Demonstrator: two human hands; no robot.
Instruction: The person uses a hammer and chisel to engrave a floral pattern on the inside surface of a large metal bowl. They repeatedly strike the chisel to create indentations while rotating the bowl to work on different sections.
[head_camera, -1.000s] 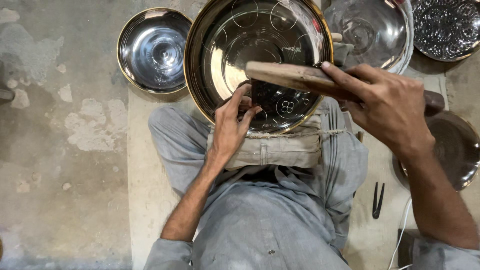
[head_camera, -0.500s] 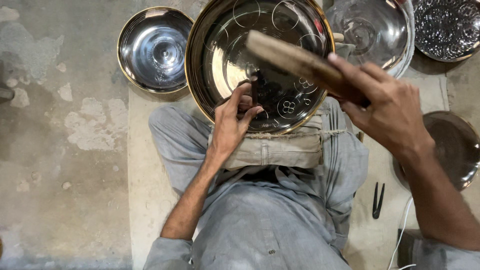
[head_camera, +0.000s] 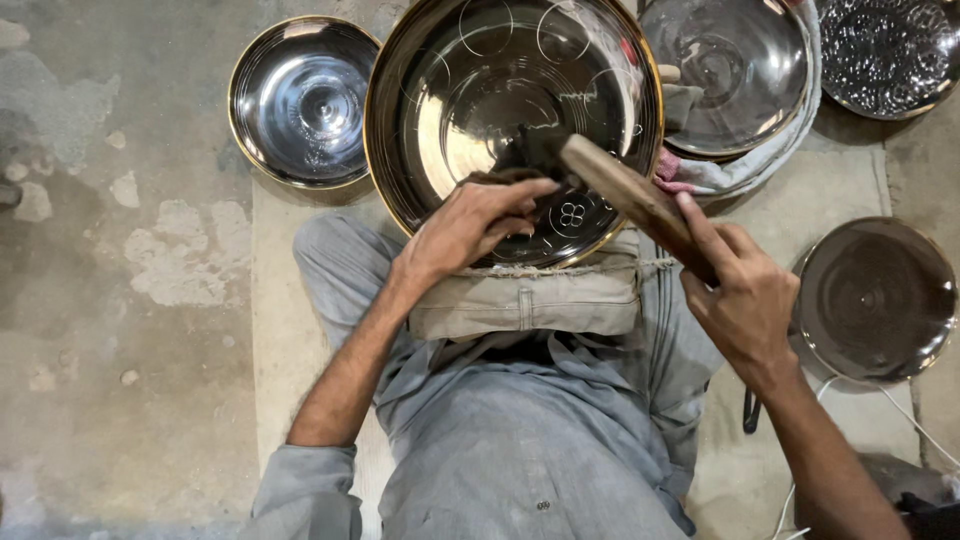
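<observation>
The right hand has drawn back and lowered, fist clamped on the wooden mallet. The left hand, fingers pinched together on something unclear, rests inside the big bowl.

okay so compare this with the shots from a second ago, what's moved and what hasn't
The right hand has swung the wooden mallet from lying level across the large engraved brass bowl to slanting, its head down inside it. The left hand stays pressed on the bowl's near inner wall. The bowl, the cushion and the surrounding dishes have not moved.
</observation>
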